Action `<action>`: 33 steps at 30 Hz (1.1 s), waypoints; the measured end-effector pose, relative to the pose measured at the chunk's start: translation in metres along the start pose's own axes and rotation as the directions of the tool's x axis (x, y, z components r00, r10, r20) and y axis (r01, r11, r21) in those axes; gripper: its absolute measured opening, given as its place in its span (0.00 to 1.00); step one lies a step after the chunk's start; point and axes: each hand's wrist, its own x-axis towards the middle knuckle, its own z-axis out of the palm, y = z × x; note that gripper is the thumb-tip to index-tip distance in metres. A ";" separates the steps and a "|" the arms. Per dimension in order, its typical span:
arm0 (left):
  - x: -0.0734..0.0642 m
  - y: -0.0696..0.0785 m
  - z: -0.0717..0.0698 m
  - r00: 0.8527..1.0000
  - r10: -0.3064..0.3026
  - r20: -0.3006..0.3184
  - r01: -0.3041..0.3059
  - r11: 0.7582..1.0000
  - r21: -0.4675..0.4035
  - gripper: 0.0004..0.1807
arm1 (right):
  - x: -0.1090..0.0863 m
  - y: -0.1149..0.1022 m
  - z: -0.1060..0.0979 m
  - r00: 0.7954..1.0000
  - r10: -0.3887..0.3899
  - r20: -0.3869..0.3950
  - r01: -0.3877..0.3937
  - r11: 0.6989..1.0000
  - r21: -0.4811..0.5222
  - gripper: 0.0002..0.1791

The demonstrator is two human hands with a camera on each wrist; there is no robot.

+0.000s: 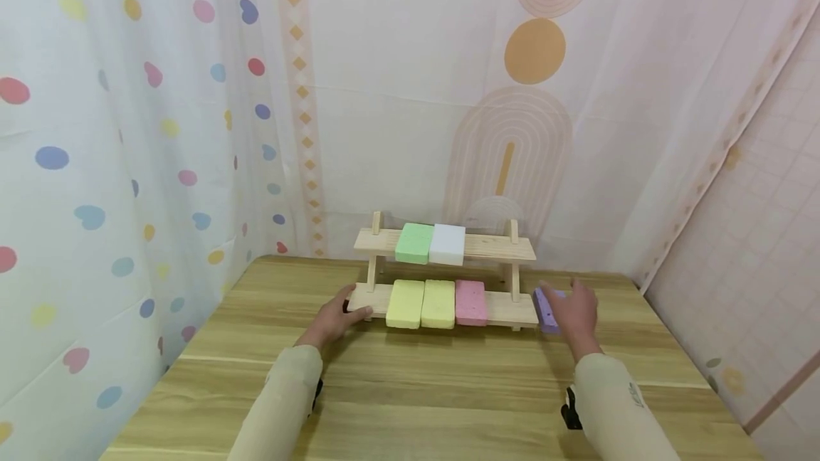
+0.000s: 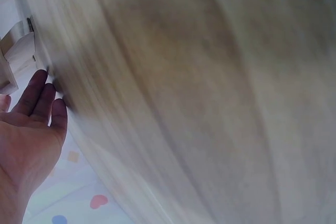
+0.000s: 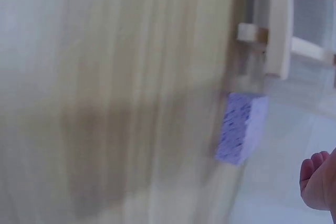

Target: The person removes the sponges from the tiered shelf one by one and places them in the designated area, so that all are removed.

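Note:
A two-tier wooden rack [image 1: 502,246] stands on the table. Its upper shelf bears a green sponge [image 1: 415,242] and a white sponge [image 1: 447,243]. On the lower shelf lie two yellow sponges [image 1: 405,303] and a pink sponge [image 1: 470,302]. My left hand [image 1: 334,317] is at that shelf's left end, thumb along the front, the other fingers loosely extended in the left wrist view. A purple sponge [image 3: 241,128] lies on the table, right of the rack. Beside and partly over it hovers my right hand [image 1: 576,310], fingers relaxed, apart from the sponge in the right wrist view.
The wood-grain table [image 1: 442,404] extends in front of the rack. Behind it hangs a patterned curtain [image 1: 397,141], with a dotted curtain [image 1: 173,233] on the left. At the right rises a tile-patterned surface [image 1: 756,247].

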 end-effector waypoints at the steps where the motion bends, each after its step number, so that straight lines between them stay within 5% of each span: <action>1: 0.000 0.000 0.000 1.000 0.001 0.001 -0.001 1.000 0.001 0.48 | 0.001 -0.004 0.000 1.000 -0.004 -0.003 0.004 1.000 0.008 0.48; 15: 0.000 -0.003 0.000 1.000 0.002 0.002 -0.002 1.000 0.007 0.48 | 0.002 -0.063 0.024 0.991 -0.127 -0.042 0.131 0.985 0.115 0.45; 33: 0.000 0.000 0.001 1.000 -0.001 0.008 0.001 1.000 -0.006 0.49 | -0.012 -0.130 0.083 0.991 -0.127 -0.043 0.130 0.987 0.090 0.49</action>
